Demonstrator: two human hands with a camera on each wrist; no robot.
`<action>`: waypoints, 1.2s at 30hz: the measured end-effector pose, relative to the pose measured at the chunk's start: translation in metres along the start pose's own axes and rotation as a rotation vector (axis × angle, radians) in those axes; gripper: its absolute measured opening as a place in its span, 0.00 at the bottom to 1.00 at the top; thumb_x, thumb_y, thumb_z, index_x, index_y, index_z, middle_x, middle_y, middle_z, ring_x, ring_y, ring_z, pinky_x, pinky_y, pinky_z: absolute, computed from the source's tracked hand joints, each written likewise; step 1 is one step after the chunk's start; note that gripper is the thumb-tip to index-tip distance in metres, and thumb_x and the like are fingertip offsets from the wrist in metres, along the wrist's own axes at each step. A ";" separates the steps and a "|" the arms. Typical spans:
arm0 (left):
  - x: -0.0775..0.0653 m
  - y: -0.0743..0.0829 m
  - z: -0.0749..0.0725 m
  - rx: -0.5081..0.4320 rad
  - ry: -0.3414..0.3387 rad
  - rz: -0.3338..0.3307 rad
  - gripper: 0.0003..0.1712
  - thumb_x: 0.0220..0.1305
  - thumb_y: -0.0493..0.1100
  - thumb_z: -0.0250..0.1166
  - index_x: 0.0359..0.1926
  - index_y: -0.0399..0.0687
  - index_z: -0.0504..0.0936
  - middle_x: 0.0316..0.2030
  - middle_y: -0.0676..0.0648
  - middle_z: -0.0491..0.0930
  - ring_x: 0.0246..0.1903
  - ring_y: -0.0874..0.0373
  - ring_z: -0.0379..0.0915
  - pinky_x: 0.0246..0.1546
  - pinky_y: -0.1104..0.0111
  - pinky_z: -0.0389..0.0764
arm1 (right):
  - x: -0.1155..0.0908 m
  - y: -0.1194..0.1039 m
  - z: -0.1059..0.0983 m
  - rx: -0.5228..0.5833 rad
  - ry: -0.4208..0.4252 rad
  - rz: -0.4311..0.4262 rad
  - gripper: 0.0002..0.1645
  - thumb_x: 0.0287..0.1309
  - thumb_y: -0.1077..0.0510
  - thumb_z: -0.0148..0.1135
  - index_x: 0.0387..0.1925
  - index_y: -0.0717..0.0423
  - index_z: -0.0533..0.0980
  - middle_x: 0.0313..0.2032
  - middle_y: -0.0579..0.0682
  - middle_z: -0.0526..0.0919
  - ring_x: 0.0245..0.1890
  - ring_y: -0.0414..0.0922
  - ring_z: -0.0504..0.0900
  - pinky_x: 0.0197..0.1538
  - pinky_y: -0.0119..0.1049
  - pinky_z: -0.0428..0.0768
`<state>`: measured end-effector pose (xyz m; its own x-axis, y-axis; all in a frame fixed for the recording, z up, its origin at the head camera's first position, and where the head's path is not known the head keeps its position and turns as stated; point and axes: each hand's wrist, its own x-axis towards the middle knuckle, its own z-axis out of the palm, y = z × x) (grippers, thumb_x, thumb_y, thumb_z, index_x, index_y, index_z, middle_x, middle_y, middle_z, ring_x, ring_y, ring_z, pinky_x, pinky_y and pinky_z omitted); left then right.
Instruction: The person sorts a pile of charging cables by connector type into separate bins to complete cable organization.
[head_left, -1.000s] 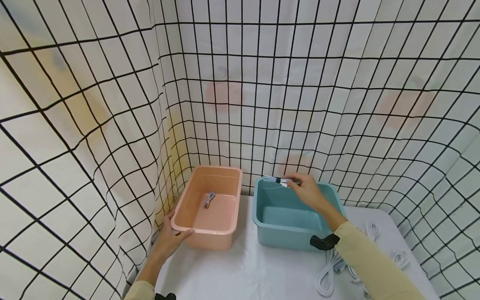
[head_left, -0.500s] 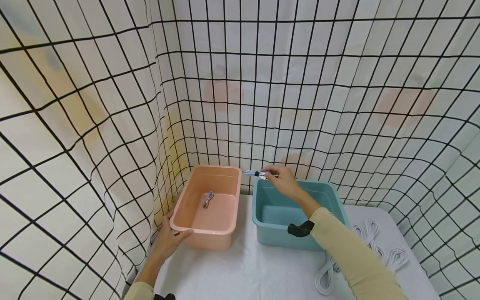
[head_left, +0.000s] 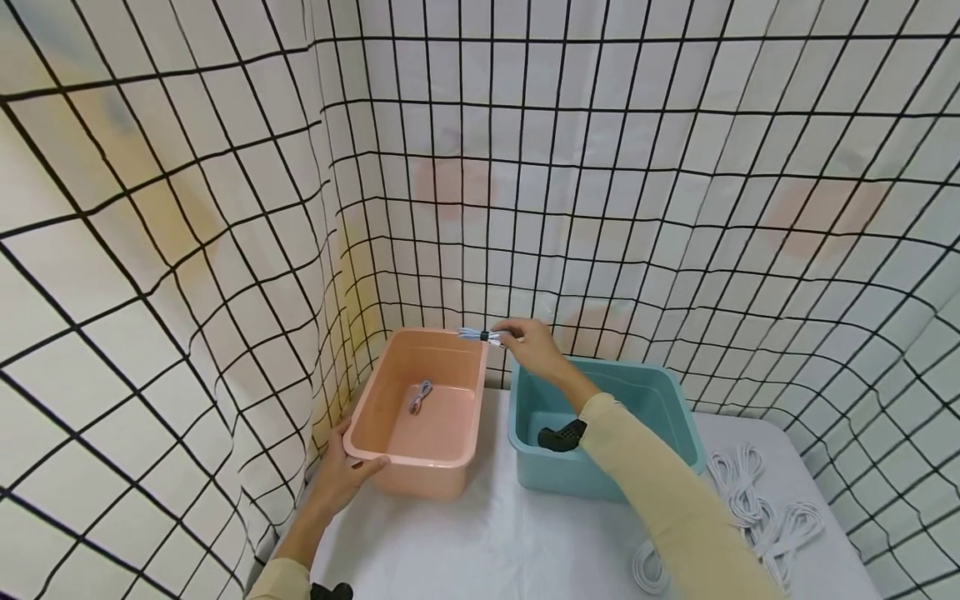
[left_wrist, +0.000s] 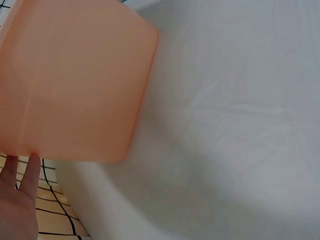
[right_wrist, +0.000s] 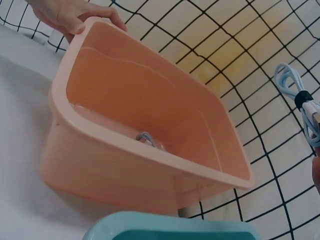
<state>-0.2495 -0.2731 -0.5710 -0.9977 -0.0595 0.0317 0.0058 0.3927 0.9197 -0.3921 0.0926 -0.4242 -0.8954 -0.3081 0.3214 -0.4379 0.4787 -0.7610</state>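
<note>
My right hand [head_left: 536, 346] pinches a light-blue and white cable [head_left: 474, 334], coiled into a bundle with a black tie round its middle. That bundle overlaps the far right corner of the orange plastic basin [head_left: 431, 462] in the head view; in the right wrist view the cable [right_wrist: 287, 80] hangs well apart from the basin's rim. Inside the orange basin lies another small tied cable [head_left: 420, 397]. My left hand [head_left: 337, 479] grips the basin's near left corner, thumb over the rim, fingers [left_wrist: 31, 177] against its outside.
A teal basin [head_left: 570, 477] stands right of the orange one, under my right forearm. Several white coiled cables [head_left: 738, 483] lie on the white-covered table at the right, one coil [head_left: 649, 570] partly behind my sleeve. Black netting [head_left: 525, 208] rises behind and along both sides.
My right hand has carried the tied cable leftward from above the teal basin to the orange basin's far right corner. My left hand keeps its place on the orange basin.
</note>
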 end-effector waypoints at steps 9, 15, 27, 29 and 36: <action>0.001 0.001 0.001 -0.035 -0.003 0.025 0.65 0.59 0.48 0.80 0.81 0.43 0.43 0.74 0.30 0.57 0.69 0.33 0.62 0.66 0.44 0.72 | 0.029 -0.012 0.017 -0.019 -0.021 -0.017 0.15 0.76 0.61 0.57 0.57 0.58 0.83 0.49 0.53 0.86 0.44 0.52 0.84 0.34 0.37 0.79; 0.003 0.004 0.004 -0.024 -0.001 0.025 0.64 0.58 0.48 0.80 0.80 0.45 0.44 0.74 0.30 0.57 0.69 0.34 0.62 0.66 0.45 0.71 | 0.050 -0.015 0.016 -0.068 -0.081 0.061 0.25 0.78 0.58 0.53 0.72 0.53 0.71 0.67 0.57 0.75 0.62 0.58 0.76 0.45 0.44 0.83; 0.000 0.003 -0.004 -0.006 0.007 0.019 0.64 0.59 0.48 0.80 0.80 0.44 0.44 0.74 0.30 0.57 0.69 0.33 0.63 0.66 0.46 0.72 | 0.033 0.009 -0.004 -0.043 -0.101 0.133 0.22 0.78 0.58 0.54 0.68 0.58 0.74 0.63 0.60 0.77 0.62 0.58 0.76 0.56 0.51 0.82; 0.000 0.003 -0.004 -0.006 0.002 0.021 0.64 0.59 0.48 0.80 0.80 0.43 0.44 0.74 0.31 0.57 0.69 0.33 0.63 0.66 0.46 0.72 | 0.028 0.010 -0.008 -0.032 -0.123 0.131 0.22 0.77 0.58 0.55 0.67 0.58 0.74 0.62 0.59 0.78 0.61 0.58 0.77 0.56 0.51 0.81; -0.001 0.004 -0.001 -0.001 0.002 0.026 0.63 0.59 0.48 0.80 0.80 0.43 0.44 0.74 0.30 0.57 0.69 0.33 0.63 0.66 0.46 0.72 | 0.014 0.009 -0.023 -0.041 -0.166 0.102 0.21 0.77 0.57 0.57 0.66 0.58 0.76 0.60 0.60 0.80 0.57 0.58 0.80 0.53 0.49 0.83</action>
<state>-0.2488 -0.2723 -0.5674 -0.9971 -0.0510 0.0563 0.0318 0.3933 0.9189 -0.4109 0.1116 -0.4137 -0.9113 -0.3858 0.1441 -0.3515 0.5464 -0.7602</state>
